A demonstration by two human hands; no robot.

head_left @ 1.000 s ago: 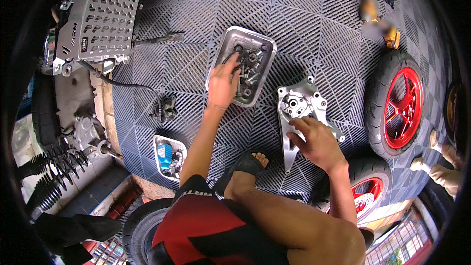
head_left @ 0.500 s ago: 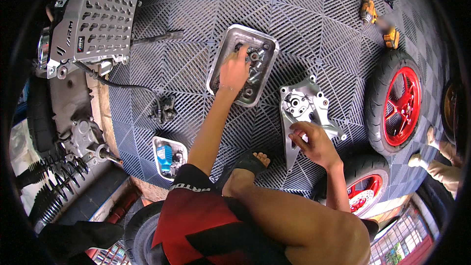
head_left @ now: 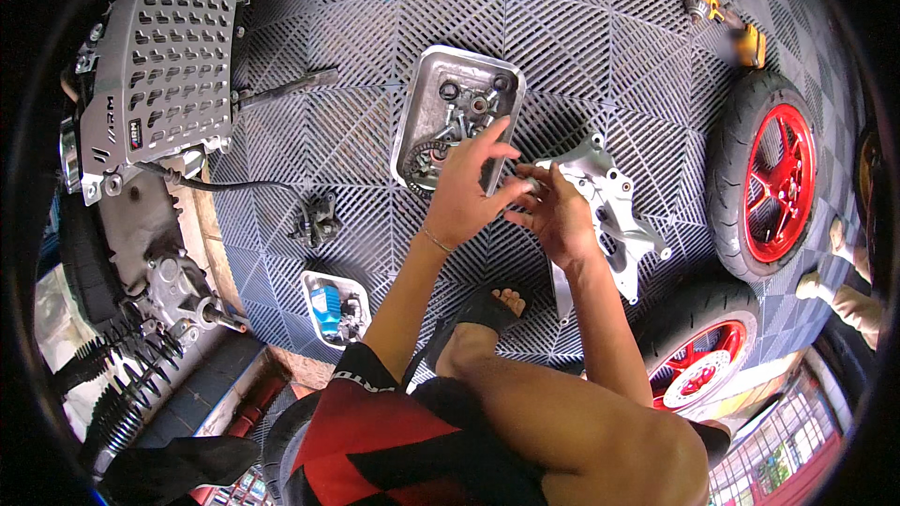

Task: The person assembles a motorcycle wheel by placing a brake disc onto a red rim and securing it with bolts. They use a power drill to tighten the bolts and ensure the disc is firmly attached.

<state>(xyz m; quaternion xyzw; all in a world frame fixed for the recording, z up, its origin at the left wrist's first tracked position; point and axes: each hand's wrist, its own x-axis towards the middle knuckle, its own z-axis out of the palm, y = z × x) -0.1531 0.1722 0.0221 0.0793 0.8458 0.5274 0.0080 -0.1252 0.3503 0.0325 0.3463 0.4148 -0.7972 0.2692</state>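
My two hands come together over the space between the metal tray and the silver bracket. My right hand (head_left: 562,220) pinches a small shiny metal piece (head_left: 533,186) at its fingertips; the exact kind is too small to tell. Beside it, my left hand (head_left: 466,189) has its fingers spread, with the thumb reaching close to that piece. Partly under my left hand is the metal tray (head_left: 410,98), holding bolts, round collars and a chain-like ring (head_left: 420,165). The cast silver bracket (head_left: 614,211) lies on the floor behind my right hand, which hides part of it.
Two red-rimmed wheels (head_left: 764,178) are at the right, near a yellow power drill (head_left: 701,0). A small tray (head_left: 310,305) with a blue container (head_left: 325,307) sits at lower left. Left stands a machine with a perforated silver guard (head_left: 178,75); a dark metal part (head_left: 317,220) lies nearby.
My left hand has come out of the tray and moved right and nearer me. My right hand has left the bracket's face and shifted left to meet it, with the small metal piece now showing.
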